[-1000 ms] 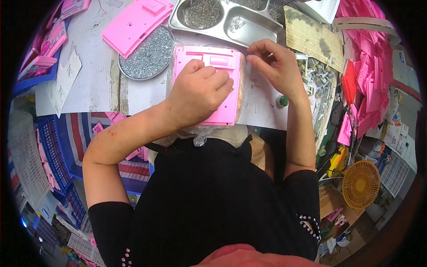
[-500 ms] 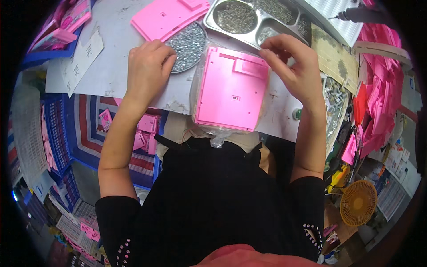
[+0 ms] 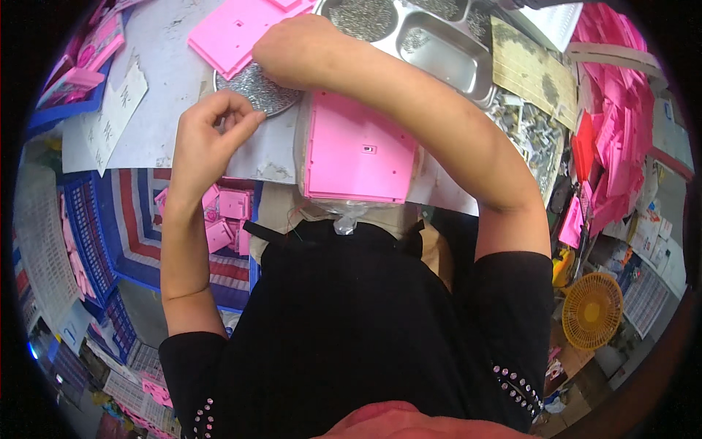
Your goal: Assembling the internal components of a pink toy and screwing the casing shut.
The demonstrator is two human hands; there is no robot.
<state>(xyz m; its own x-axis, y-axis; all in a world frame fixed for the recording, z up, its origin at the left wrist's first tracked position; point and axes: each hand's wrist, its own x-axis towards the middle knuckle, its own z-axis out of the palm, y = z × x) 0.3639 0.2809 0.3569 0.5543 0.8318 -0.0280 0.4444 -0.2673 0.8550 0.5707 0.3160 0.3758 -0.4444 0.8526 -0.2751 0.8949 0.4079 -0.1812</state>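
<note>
Moved since half a second ago: right hand (image 3: pixel 296 51) is now crossing leftward, reaching over the round dish of small metal parts (image 3: pixel 252 91), fingers curled down into it; whatever it is pinching is too small to tell. Left hand (image 3: pixel 208 135) is hovering just beside the dish, fingertips pinched together, possibly on a tiny part. Pink plastic panel (image 3: pixel 358 150) is lying flat on the table edge (image 3: pixel 157 110), unheld. Steel compartment tray (image 3: pixel 431 47) is sitting behind it.
</note>
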